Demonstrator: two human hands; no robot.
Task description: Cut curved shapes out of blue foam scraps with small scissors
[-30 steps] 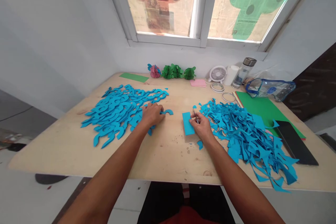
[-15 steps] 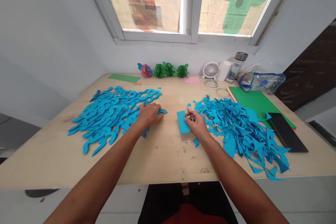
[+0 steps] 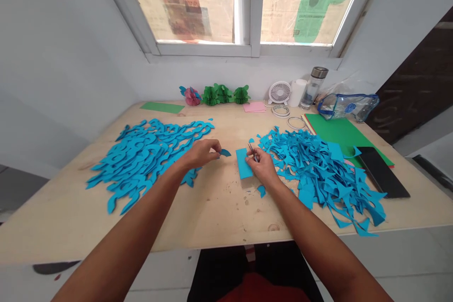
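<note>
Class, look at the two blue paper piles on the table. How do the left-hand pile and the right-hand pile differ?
Shape: the left pile is made of curved, wavy pieces; the right pile has mostly jagged, pointed scraps.
Arrangement: the left pile lies in overlapping rows, while the right pile is a loose tangle.
Shared: both are blue and lie on the wooden table.

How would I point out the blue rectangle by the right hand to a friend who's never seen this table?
Find the wooden table below the window, then look between the heap of curvy blue cutouts and the heap of blue scraps. Against the right hand is the blue rectangle. Its straight edges and place outside both heaps set it apart.
</note>
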